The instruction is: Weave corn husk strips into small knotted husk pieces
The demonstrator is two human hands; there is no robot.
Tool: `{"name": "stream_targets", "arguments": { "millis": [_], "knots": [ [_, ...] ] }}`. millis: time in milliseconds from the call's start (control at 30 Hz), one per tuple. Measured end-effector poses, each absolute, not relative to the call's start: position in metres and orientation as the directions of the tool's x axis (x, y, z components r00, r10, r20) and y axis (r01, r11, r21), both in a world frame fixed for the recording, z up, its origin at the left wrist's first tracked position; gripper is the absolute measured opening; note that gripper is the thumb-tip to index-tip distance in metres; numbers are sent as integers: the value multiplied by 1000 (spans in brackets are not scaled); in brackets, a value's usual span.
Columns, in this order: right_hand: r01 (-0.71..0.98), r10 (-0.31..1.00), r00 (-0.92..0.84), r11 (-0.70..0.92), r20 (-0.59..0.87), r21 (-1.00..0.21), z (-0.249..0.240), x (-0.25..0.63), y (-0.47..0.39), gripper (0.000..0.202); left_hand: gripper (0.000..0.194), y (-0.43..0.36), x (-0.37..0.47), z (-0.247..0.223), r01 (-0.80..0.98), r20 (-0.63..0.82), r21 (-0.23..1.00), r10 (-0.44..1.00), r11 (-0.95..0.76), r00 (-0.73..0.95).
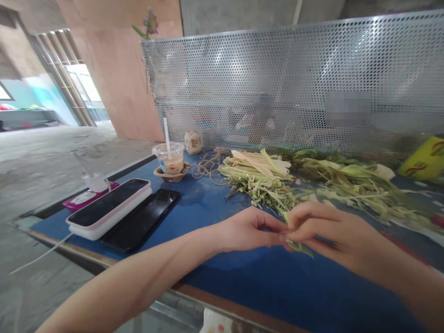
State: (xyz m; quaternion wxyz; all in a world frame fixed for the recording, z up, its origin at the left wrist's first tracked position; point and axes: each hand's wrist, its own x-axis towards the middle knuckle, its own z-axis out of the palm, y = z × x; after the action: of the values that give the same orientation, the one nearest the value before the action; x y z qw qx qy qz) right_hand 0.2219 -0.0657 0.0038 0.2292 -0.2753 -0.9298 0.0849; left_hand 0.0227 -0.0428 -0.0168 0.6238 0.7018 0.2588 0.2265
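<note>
Fingertip to fingertip, my left hand [255,231] and my right hand [329,231] meet over the blue table [239,282]. Both are closed in a pinch on one small green leaf strip [301,249], whose tip sticks out below the fingers; the rest is hidden between them. Just beyond lies a heap of short green stems [265,190]. Behind that heap is a bundle of pale husk leaves [255,166], laid side by side. Longer, looser green leaves [347,178] spread out beyond my right hand.
A clear drink cup [172,162] with a straw stands in a cardboard holder. Nearby are tangled twine [210,165], a black phone [144,219] and a pink-edged phone [109,203] on a white block. A perforated metal screen [287,83] closes the far side; a yellow bag [425,159] sits right.
</note>
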Motion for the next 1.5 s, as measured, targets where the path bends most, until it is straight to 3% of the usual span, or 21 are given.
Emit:
{"name": "stream_targets", "arguments": {
  "millis": [200, 500, 733, 967, 1233, 1400, 1500],
  "knots": [
    [505, 554, -769, 832, 319, -230, 7, 223, -71, 16, 20, -43, 24, -14, 170, -66, 981, 659, -94, 750],
    [523, 567, -789, 822, 237, -227, 14, 222, -77, 21, 19, -44, 27, -13, 93, -131, 991, 700, 92, 702],
    [518, 565, -787, 823, 246, -233, 16, 220, -79, 26, 20, -43, 26, -11, 79, -136, 991, 709, 113, 693],
    [431, 407, -847, 903, 343, -9, 15, 217, -78, 25, 18, -43, 28, -12, 138, -159, 986, 733, 89, 662],
    [449, 402, -867, 886, 295, 113, 16, 210, -83, 27, 17, -42, 29, -21, 186, -158, 982, 739, 45, 655],
    [494, 356, -822, 834, 443, 245, 9, 211, -78, 31, 16, -41, 28, -18, 87, -90, 995, 783, 46, 615],
    [496, 339, -820, 824, 461, 274, 8, 210, -77, 29, 11, -41, 29, -16, 16, -47, 999, 790, 48, 611]
  ]
}}
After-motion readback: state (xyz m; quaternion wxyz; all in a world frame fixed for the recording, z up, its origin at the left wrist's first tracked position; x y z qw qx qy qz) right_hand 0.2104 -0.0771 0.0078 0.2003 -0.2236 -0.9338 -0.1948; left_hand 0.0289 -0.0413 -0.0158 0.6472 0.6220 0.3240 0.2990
